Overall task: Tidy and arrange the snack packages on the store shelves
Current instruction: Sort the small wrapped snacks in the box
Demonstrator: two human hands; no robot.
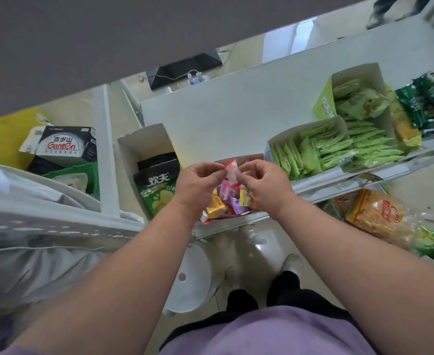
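My left hand (198,183) and my right hand (264,185) together pinch a small red-and-white snack packet (232,169) above a pile of small colourful packets (226,203) at the front of the white shelf (210,124). The pile holds yellow, pink and purple wrappers and is partly hidden by my hands. To the left stands a white box with black-and-green chip bags (157,185). To the right, two open boxes hold green sachets (321,149).
Dark green packs (425,103) lie at the shelf's far right. An orange chip bag (379,213) sits on the lower shelf at right. A Ganten carton (62,144) lies on the floor at left beside a white rack (57,224). A white stool (190,278) stands below.
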